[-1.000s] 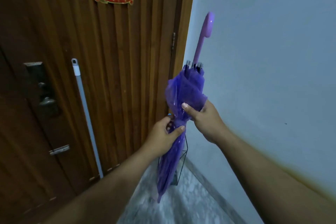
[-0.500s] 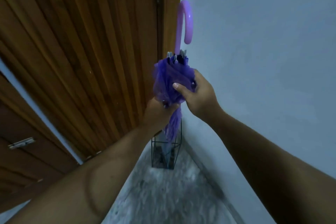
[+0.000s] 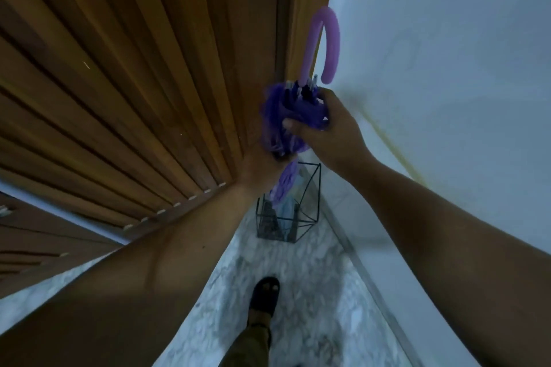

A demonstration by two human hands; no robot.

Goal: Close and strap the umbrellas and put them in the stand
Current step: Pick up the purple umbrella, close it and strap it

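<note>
A folded purple umbrella point(image 3: 290, 116) stands almost upright, its pale purple hooked handle point(image 3: 326, 39) at the top. My right hand point(image 3: 331, 131) grips the bunched canopy just below the rib tips. My left hand point(image 3: 261, 168) grips the canopy lower down, from the left. The umbrella's lower part point(image 3: 285, 185) reaches down into a black wire umbrella stand point(image 3: 313, 188) on the floor in the corner. Something pale blue lies inside the stand; I cannot make out what it is.
A slatted wooden door point(image 3: 149, 83) fills the left side, close to my left hand. A pale wall point(image 3: 447, 68) runs along the right. The floor is marbled stone point(image 3: 313, 292). My foot in a dark sandal point(image 3: 265, 295) stands a step short of the stand.
I have moved closer to the corner and the view has tilted down. The umbrella has sunk lower, its tip now inside the stand. Both hands keep their hold on the canopy.
</note>
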